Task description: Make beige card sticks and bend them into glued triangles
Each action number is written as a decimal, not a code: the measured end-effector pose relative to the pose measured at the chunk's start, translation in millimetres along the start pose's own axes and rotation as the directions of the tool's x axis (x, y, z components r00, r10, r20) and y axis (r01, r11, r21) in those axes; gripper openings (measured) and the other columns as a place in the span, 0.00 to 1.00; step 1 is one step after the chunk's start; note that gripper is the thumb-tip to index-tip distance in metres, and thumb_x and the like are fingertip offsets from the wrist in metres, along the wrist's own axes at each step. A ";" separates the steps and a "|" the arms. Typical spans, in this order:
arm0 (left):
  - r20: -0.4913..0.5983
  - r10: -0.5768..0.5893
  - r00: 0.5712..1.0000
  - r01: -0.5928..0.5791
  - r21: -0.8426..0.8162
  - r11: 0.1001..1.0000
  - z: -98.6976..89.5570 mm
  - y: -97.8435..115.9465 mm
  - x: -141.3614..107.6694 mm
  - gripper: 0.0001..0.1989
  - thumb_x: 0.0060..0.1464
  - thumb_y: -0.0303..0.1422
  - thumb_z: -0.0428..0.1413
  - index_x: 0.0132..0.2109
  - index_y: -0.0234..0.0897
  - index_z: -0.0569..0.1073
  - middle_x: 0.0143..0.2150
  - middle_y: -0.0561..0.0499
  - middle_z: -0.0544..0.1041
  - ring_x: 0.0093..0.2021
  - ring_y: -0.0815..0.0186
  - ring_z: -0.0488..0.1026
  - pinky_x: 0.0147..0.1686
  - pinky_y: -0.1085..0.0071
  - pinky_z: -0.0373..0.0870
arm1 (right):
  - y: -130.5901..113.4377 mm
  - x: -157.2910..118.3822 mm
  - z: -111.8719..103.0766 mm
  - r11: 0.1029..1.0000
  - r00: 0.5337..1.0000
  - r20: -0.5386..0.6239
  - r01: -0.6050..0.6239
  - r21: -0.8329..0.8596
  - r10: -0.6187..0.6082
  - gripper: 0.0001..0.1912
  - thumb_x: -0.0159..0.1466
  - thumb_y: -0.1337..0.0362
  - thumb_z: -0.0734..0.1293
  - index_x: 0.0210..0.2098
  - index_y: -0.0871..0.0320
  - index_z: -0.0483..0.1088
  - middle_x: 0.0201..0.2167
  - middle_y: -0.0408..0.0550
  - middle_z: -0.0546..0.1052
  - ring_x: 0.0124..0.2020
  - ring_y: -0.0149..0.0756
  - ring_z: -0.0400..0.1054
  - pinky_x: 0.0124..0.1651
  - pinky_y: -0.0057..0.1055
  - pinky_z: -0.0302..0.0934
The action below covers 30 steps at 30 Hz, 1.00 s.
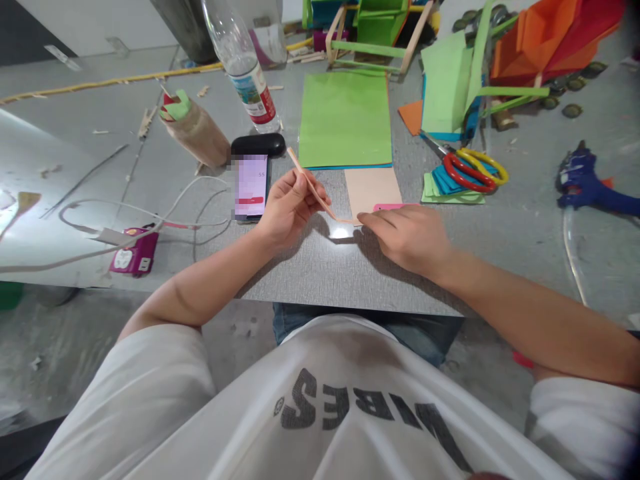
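Observation:
My left hand (289,207) is closed on a thin peach-coloured strip (316,193), pinched between thumb and fingers. One end of the strip points up and away; near its lower part it bends sideways toward my right hand (413,233). The fingertips of that hand press together at the other end of the strip, close above the table. Just beyond them lies a beige card (373,187), partly under a stack of green paper (345,120). A pink object (393,207) is mostly hidden behind my right hand. To the left of my left hand is a phone (251,183).
Scissors (470,172) rest on small blue and green papers (450,190). A glue gun (590,180) lies at right. A bottle (253,93), black case (257,144), wrapped roll (195,133), white cable (175,210) and purple box (135,252) are at left. Folded paper models (540,53) stand behind.

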State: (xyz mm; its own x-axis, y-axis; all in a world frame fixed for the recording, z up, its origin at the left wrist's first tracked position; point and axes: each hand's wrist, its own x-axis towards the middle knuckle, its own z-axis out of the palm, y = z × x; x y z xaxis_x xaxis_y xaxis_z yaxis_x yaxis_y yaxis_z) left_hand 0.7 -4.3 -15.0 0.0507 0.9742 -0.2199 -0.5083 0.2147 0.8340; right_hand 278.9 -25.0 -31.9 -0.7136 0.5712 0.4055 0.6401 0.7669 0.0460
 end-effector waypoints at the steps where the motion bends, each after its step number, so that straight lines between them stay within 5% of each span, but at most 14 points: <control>1: 0.017 -0.033 0.999 0.033 0.008 0.999 1.0 -0.7 -1.7 0.20 0.81 0.51 0.67 0.43 0.44 0.76 0.32 0.58 0.79 0.34 0.68 0.84 0.39 0.72 0.82 | 0.1 0.5 -1.1 1.000 1.000 0.009 0.008 -0.001 -0.008 0.21 0.82 0.73 0.64 0.62 0.57 0.88 0.46 0.55 0.94 0.44 0.46 0.86 0.44 0.41 0.65; 6: -0.030 -0.066 0.997 0.064 -0.050 0.997 6.3 7.7 -3.4 0.23 0.82 0.54 0.65 0.41 0.44 0.75 0.28 0.59 0.73 0.27 0.70 0.77 0.32 0.74 0.77 | 22.5 -0.1 -10.0 1.000 0.996 0.085 -0.010 0.015 0.008 0.20 0.84 0.68 0.66 0.67 0.56 0.87 0.48 0.56 0.93 0.41 0.47 0.84 0.42 0.43 0.61; 9: -0.125 -0.018 0.992 0.003 -0.125 0.992 8.2 21.3 3.7 0.24 0.82 0.53 0.65 0.39 0.44 0.74 0.27 0.59 0.71 0.25 0.72 0.72 0.30 0.74 0.72 | 51.1 -4.5 -18.3 1.000 1.000 0.003 0.010 0.020 -0.010 0.18 0.87 0.62 0.66 0.65 0.55 0.88 0.45 0.55 0.93 0.38 0.48 0.83 0.40 0.45 0.60; 11: -0.172 -0.007 0.985 -0.020 -0.157 0.987 8.4 28.5 8.8 0.25 0.82 0.53 0.65 0.38 0.45 0.74 0.26 0.59 0.70 0.24 0.72 0.70 0.29 0.74 0.71 | 66.7 -7.4 -23.1 0.991 0.996 -0.089 0.009 0.132 0.003 0.16 0.88 0.58 0.68 0.62 0.52 0.89 0.43 0.53 0.93 0.39 0.49 0.86 0.40 0.46 0.65; 14: -0.213 -0.020 0.977 -0.026 -0.210 0.977 7.9 32.0 13.1 0.24 0.82 0.54 0.64 0.39 0.45 0.74 0.25 0.60 0.70 0.23 0.71 0.69 0.29 0.73 0.71 | 74.3 -9.2 -23.4 0.890 0.996 -0.076 -0.016 0.456 0.057 0.15 0.85 0.59 0.72 0.68 0.49 0.85 0.44 0.48 0.94 0.41 0.47 0.88 0.45 0.45 0.75; 16: -0.218 -0.041 0.975 -0.017 -0.257 0.966 7.3 30.6 13.4 0.23 0.84 0.51 0.63 0.39 0.45 0.73 0.26 0.60 0.71 0.23 0.72 0.68 0.30 0.74 0.72 | 69.6 -8.6 -17.1 0.848 1.000 -0.021 -0.009 0.530 0.023 0.20 0.83 0.63 0.72 0.72 0.50 0.82 0.47 0.47 0.94 0.42 0.45 0.89 0.47 0.42 0.76; 22: -0.163 -0.085 0.983 0.030 -0.312 0.950 3.2 23.9 8.5 0.23 0.88 0.41 0.57 0.37 0.43 0.72 0.24 0.60 0.66 0.21 0.73 0.64 0.29 0.73 0.72 | 36.2 -0.9 12.8 0.953 0.985 -0.030 0.169 0.251 -0.167 0.18 0.86 0.64 0.69 0.70 0.57 0.85 0.54 0.58 0.93 0.48 0.49 0.87 0.47 0.40 0.69; 30: 0.008 -0.084 0.996 0.084 -0.178 0.980 1.4 15.0 -6.8 0.38 0.80 0.72 0.48 0.35 0.45 0.68 0.23 0.57 0.60 0.23 0.66 0.67 0.28 0.64 0.74 | -14.0 7.5 14.8 0.909 0.904 -0.123 0.416 0.034 -0.410 0.20 0.86 0.69 0.67 0.72 0.46 0.80 0.55 0.49 0.90 0.47 0.40 0.80 0.47 0.39 0.65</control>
State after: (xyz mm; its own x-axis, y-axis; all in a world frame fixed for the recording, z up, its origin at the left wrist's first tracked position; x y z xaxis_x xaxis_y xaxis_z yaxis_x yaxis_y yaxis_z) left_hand -6.0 -7.6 -0.2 0.1000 0.9533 -0.2850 -0.6471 0.2799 0.7091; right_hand 260.4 -27.1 -43.0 -0.8724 0.1663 0.4597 0.2748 0.9446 0.1797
